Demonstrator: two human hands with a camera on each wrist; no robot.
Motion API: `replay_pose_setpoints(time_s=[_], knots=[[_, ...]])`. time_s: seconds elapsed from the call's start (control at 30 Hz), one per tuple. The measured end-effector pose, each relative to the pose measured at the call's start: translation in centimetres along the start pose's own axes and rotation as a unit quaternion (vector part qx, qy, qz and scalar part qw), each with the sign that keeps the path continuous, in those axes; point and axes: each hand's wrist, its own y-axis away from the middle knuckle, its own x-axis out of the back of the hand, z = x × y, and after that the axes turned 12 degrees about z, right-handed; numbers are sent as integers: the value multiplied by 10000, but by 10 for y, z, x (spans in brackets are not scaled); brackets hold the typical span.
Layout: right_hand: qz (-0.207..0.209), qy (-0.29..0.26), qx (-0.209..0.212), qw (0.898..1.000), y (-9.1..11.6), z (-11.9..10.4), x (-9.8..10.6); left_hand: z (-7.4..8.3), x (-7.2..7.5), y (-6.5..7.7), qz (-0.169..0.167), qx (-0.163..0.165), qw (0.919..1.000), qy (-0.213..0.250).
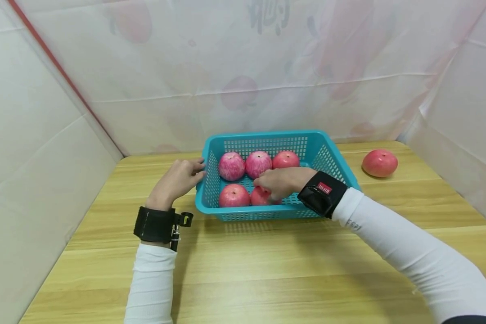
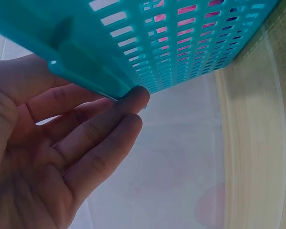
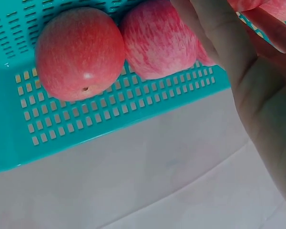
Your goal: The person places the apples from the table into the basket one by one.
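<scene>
A blue plastic basket [image 1: 263,214] with slotted walls holds several red apples. My right hand [image 1: 282,181] reaches into it and grips an apple [image 1: 260,197] in the front row, beside another apple [image 1: 234,196]. Three apples stand in the back row: a streaked one [image 1: 231,166] at the left, a second streaked one [image 1: 258,163] and a smoother one [image 1: 285,159]. At the basket's left end, my left hand [image 1: 177,179] holds the rim. In the left wrist view its fingers [image 2: 102,157] bend against the rim's edge; part of them is hidden behind it.
One more apple [image 1: 380,163] lies on the wooden table [image 1: 243,279], right of the basket. Pale printed sheeting [image 1: 186,67] rises behind the table and along both sides. The basket stands close to the back sheet.
</scene>
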Motion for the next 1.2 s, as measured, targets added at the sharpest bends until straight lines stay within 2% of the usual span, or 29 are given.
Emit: replay_pose_setpoints(time_s=[0.23, 0.83, 1.2], knots=[[-17, -128, -79, 9999, -2, 0, 0, -1, 0, 1, -23, 49, 10000, 14], [7, -161, 87, 9998, -1, 5, -2, -2, -3, 0, 9, -16, 10000, 14], [-58, -103, -104, 9999, -1, 3, -2, -1, -2, -1, 13, -1, 10000, -73]])
